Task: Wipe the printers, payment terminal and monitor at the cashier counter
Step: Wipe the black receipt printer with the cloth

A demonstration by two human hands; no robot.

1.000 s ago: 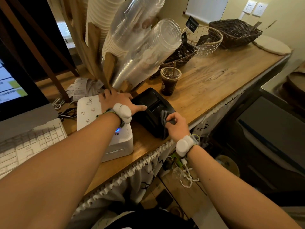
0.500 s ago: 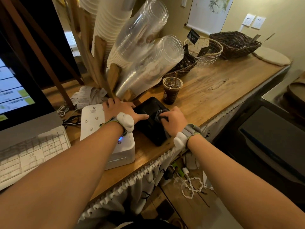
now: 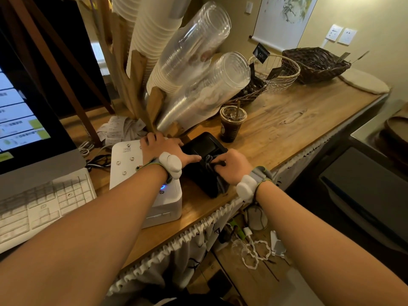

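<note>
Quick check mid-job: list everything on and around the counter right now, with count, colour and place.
Black receipt printer: one, counter centre, under both hands.
White label printer: one, left of it.
Grey cloth: one, on the black printer.
Iced coffee cup: one, brown, behind the printer.
Clear plastic cup stacks: two, tilted, in a wooden rack.
White paper cup stack: one, same rack.
Monitor: one, far left.
White keyboard: one, below the monitor.
Baskets: three, counter's far end.
Left hand: on both printers.
Right hand: gripping the cloth.
</note>
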